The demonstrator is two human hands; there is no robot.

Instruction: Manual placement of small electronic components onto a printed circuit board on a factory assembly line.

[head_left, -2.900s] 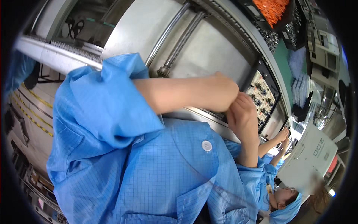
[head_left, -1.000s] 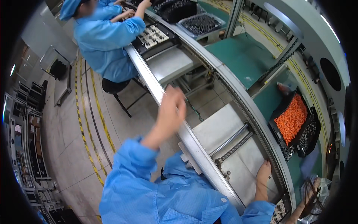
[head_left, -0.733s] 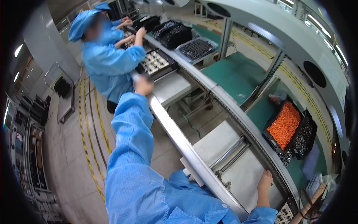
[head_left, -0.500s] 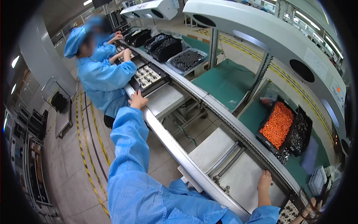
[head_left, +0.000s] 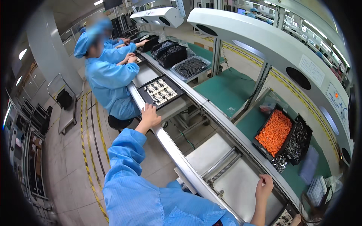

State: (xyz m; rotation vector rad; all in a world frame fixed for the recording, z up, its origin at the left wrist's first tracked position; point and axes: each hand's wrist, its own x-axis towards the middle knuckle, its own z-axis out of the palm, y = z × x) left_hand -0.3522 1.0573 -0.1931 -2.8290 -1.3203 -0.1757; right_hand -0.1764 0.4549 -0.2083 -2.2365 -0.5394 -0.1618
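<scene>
A black tray [head_left: 144, 90] bearing a pale grid of small dark parts lies across the line's rails, ahead and to the left. At its near corner is my left hand [head_left: 150, 116], fingers bent over the edge and holding it. My right hand [head_left: 264, 186] hovers above the bare metal plate [head_left: 241, 194] near the far rail. Its fingers are loosely curled and apart, with nothing visible in them. By the lower right edge, another tray with pale, dark-dotted pieces [head_left: 283, 219] is partly cut off, and a hand [head_left: 296, 220] that looks like someone else's is beside it.
A bin of orange parts [head_left: 275, 132] and a bin of dark metal parts [head_left: 299, 139] stand beyond the far rail. Farther left are black bins [head_left: 169, 54] and a clear tray of black pieces [head_left: 191, 67]. Seated co-workers in blue [head_left: 109, 83] work along the left. A white overhead housing [head_left: 271, 41] spans the line.
The black tray has come nearer along the rails, away from the co-worker. My left hand has shifted from the near rail onto its corner. My right hand has lifted off the far rail side.
</scene>
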